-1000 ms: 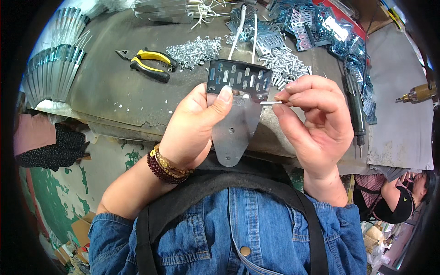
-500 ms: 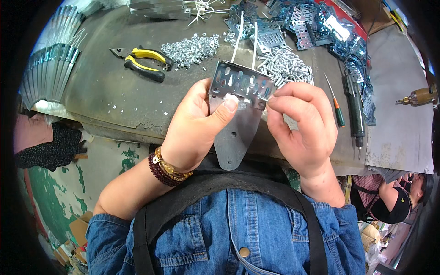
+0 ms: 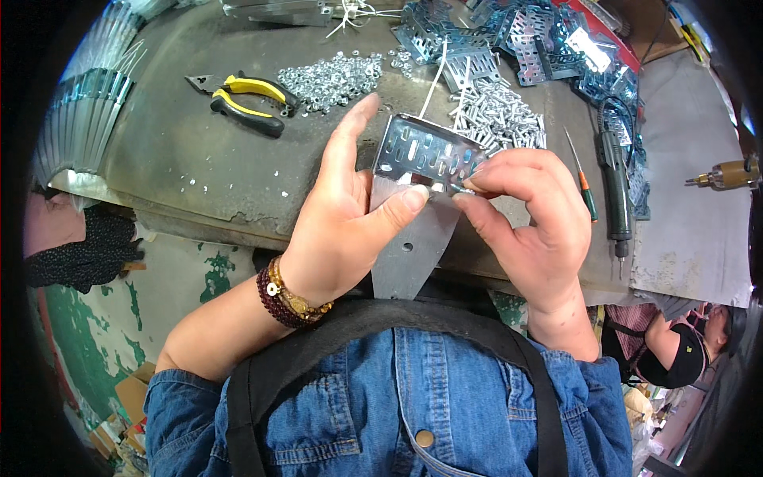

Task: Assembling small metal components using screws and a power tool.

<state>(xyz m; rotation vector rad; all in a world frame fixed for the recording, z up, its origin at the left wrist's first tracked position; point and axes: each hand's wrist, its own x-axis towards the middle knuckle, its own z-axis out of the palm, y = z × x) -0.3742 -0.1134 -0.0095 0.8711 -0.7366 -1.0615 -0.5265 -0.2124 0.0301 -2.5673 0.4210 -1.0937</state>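
My left hand (image 3: 334,211) grips a grey tapered metal plate (image 3: 413,246) together with a shiny slotted bracket (image 3: 421,151) across its top end. The thumb presses on the bracket's lower edge while the index finger points up, off the part. At the bracket's right lower corner, my right hand (image 3: 536,211) pinches thumb and fingertips together; what is between them is small and hidden. Two white cable ties (image 3: 434,83) stick out beyond the bracket. Just past it lies a pile of silver bolts (image 3: 505,119), and to the left of that a heap of nuts (image 3: 334,79).
Yellow-black pliers (image 3: 246,103) lie left on the bench (image 3: 191,167). Blue-tinted slotted brackets (image 3: 532,40) are heaped at the far right. A screwdriver (image 3: 586,195), a black power screwdriver (image 3: 615,183) and another tool (image 3: 723,175) are at right. Stacked plates (image 3: 95,119) stand at left.
The plate and bracket have tilted and shifted slightly right and nearer me. My left index finger has lifted away from the bracket. My right fingertips have moved down to its corner.
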